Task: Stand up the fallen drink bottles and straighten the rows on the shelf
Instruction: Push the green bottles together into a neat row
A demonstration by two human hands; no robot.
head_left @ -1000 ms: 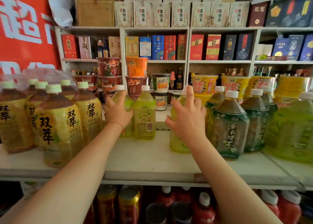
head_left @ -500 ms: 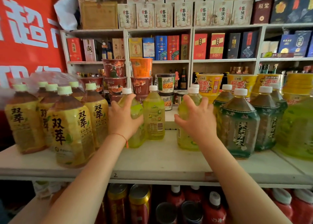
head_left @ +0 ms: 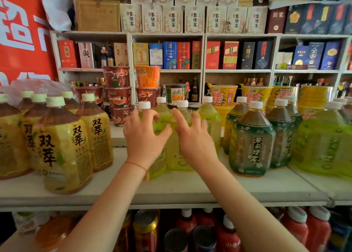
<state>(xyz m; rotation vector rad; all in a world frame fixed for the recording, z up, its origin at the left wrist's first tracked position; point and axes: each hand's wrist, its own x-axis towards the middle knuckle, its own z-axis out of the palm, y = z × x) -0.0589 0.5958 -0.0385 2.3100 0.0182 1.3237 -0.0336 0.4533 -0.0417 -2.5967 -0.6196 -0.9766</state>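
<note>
Several small yellow-green drink bottles with white caps stand upright in the middle of the white shelf (head_left: 181, 190). My left hand (head_left: 144, 139) is wrapped around the front left small bottle (head_left: 158, 166), its thumb round the right side. My right hand (head_left: 196, 141) covers the small bottle beside it (head_left: 176, 156), fingers spread across it. These two bottles touch side by side. Two more small bottles (head_left: 209, 118) stand just behind. No bottle lies on its side in view.
Big yellow tea bottles (head_left: 62, 152), partly in plastic wrap, crowd the shelf's left. Dark green tea bottles (head_left: 251, 143) and large light green bottles (head_left: 323, 146) fill the right. Noodle cups (head_left: 116, 78) stand behind. Red bottles (head_left: 226, 236) and cans (head_left: 145, 225) sit on the lower shelf.
Both hands have slid their small bottles toward each other, closing the gap between them. The two bottles now stand together at the shelf's middle.
</note>
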